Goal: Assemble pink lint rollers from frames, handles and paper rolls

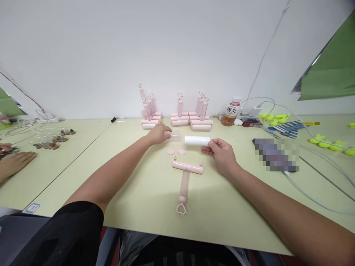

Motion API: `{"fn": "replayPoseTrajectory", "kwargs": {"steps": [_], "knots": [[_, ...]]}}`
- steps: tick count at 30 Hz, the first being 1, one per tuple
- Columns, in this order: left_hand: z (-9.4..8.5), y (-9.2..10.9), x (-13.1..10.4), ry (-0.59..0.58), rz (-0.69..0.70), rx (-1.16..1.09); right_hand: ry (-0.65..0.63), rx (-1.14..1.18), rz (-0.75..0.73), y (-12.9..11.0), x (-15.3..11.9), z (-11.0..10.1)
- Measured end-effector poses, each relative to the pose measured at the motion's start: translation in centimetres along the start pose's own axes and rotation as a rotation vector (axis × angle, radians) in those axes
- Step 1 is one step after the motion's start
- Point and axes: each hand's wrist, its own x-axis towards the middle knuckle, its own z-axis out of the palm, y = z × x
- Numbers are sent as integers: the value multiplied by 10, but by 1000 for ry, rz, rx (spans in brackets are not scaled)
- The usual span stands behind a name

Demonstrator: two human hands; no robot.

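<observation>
My right hand (220, 152) grips the right end of a white roll (197, 140) between thumb and fingers. My left hand (160, 134) reaches over the table, fingertips at the left edge of a clear, flat piece (174, 136); whether it pinches that piece is hard to tell. Two pink discs (170, 151) lie side by side below the clear piece. Nearer to me rests a pink roller frame (188, 167) with a clear handle (183, 184) and a heart-shaped loop (181, 209) at its end.
Several pink rollers (180, 120) stand along the wall. To the right are a bottle (232, 112), a phone (276, 155), white cables and yellow-green pieces (335, 145). Another person's hand (20, 162) rests at the far left near small dark-tipped items (50, 145).
</observation>
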Motion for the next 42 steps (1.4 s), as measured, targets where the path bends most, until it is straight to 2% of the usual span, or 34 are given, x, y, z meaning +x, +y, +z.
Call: {"fn": "replayPoseTrajectory", "kwargs": {"steps": [5, 8, 11, 13, 15, 18, 22, 25, 27, 30, 35, 42], "knots": [[-3, 13, 2, 15, 65, -48, -21, -22, -6, 1, -1, 1], [-10, 38, -6, 58, 142, -239, -52, 43, 21, 0, -2, 2], [-15, 68, -18, -16, 189, -507, -103, 159, 64, -3, -3, 2], [-17, 84, -25, -7, 186, -576, -155, 192, 72, -5, -5, 2], [-21, 89, -28, 52, 164, -597, -200, 183, 55, -6, -8, 2], [-36, 76, -25, 166, 39, -627, -247, 111, -3, -6, -12, 3], [-66, 30, -18, 310, -259, -627, -298, -118, -40, -1, -15, 5], [-77, -4, -19, 420, -415, -455, -347, -249, -43, 3, -15, 7], [-74, -20, -21, 387, -490, -348, -373, -312, -57, 4, -15, 8], [-59, -31, -20, 282, -506, -235, -400, -386, -78, 4, -16, 8], [-38, -32, -12, 159, -466, -152, -418, -418, -77, 0, -17, 7], [-37, -30, -10, 115, -406, -75, -468, -440, -103, 3, -17, 7]]}}
